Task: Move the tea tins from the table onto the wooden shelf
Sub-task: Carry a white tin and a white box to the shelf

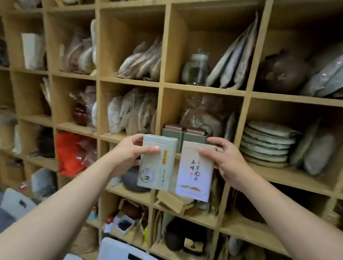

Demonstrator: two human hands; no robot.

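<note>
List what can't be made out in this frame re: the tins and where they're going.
- Head view: the two dark tins on the shelf are half covered by the held green tin and white tin.
- Free space in that cubby: blocked by the same tins.
- Left hand and right hand grip: fingers behind the tins are hidden.
- The table: out of frame.

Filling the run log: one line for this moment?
left hand: holds green tin | right hand: holds white tin | both at shelf | unplaced

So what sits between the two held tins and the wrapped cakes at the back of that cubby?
Head view: two dark green tins, side by side on the shelf.
</note>
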